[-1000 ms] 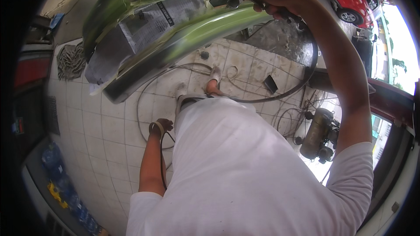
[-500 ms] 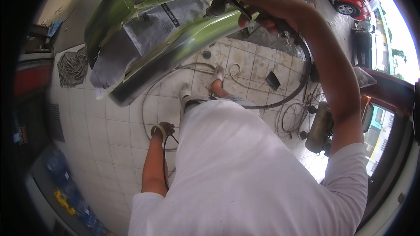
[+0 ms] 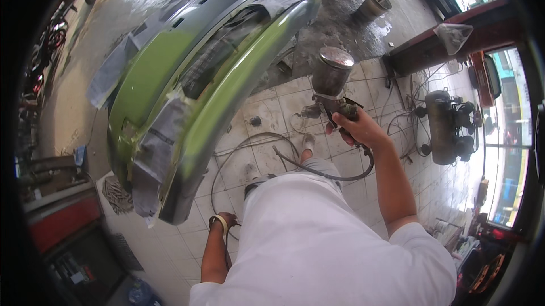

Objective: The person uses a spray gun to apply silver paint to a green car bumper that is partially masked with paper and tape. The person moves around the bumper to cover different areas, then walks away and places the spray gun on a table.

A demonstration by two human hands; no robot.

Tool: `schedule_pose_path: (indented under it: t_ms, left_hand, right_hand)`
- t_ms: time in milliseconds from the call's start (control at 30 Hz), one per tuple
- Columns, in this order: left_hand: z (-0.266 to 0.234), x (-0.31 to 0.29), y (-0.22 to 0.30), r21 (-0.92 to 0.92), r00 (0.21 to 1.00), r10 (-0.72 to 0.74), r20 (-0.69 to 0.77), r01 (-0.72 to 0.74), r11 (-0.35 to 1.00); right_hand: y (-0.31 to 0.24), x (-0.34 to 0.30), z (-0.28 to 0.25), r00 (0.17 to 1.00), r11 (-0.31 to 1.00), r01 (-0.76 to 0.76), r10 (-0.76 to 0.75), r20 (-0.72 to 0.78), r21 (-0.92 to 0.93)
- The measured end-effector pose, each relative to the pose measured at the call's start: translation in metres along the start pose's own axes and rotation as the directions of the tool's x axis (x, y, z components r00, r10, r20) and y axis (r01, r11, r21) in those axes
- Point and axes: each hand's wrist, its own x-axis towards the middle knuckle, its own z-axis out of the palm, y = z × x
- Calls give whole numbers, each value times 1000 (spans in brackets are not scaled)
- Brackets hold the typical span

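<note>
One-handed, clamps a dark metal spray gun point(image 3: 330, 81) in the right hand point(image 3: 361, 128), near the curved green-and-grey bumper point(image 3: 224, 99). Points nozzle point(image 3: 310, 111) left, long axis crosswise. Holds the left hand point(image 3: 228, 218) apart, grip unclear.

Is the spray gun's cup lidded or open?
Lidded: a round, shiny cap covers the cup above the spray gun in the right hand.

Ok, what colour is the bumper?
The bumper is mostly bright green, with dark grey at the lower end and along the upper part; best in the head view.
</note>
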Motion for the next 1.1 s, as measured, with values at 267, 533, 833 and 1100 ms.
schedule_pose_path:
  t_ms: [267, 533, 833, 1100]
  left_hand:
    - [-34, -2, 161, -63, 990, 63, -124, -71, 996]
    - [-39, -31, 380, 362, 846, 264, -464, -91, 928]
    - [-19, -24, 354, 168, 885, 251, -393, -199, 965]
    - [-54, -31, 352, 183, 966, 137, -221, -96, 978]
  right_hand:
    - [87, -10, -149, 958, 965, 53, 23, -285, 257]
    - [98, 31, -272, 920, 951, 112, 11, -392, 290]
    - [57, 189, -295, 937, 897, 237, -110, -332, 372]
    - [0, 304, -296, 922, 888, 312, -198, -332, 338]
